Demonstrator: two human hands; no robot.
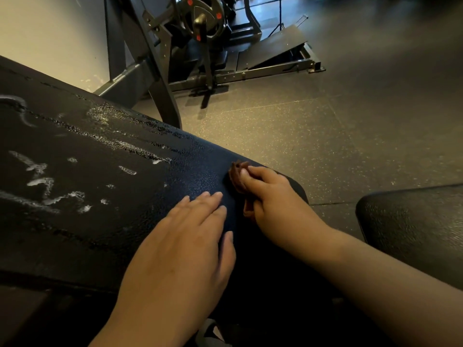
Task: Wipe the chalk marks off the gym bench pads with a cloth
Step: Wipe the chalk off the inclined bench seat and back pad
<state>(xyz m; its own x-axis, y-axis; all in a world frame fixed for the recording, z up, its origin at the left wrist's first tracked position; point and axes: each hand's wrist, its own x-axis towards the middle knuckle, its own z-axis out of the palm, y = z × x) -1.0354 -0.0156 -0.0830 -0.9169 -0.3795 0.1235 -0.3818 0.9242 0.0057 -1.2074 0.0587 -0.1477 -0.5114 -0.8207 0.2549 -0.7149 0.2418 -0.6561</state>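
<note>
The big black textured vinyl bench pad (pixel 195 171) has white chalk smears (pixel 40 182) out at 9 o'clock from the hands, so plenty left to do. The left hand (pixel 185 236) lies flat with straight fingers, probably bracing. At its 3 o'clock, the right hand (pixel 273 196) clutches a bunched brown cloth (pixel 236 177), which is pressed to the pad, ready to scrub.

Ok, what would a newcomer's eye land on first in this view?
The white chalk marks smeared across the left half of the black bench pad stand out most. Next, at the pad's right end, the right hand grips a bunched brown cloth against the pad, with the left hand lying flat beside it. A dark weight machine stands behind.
</note>
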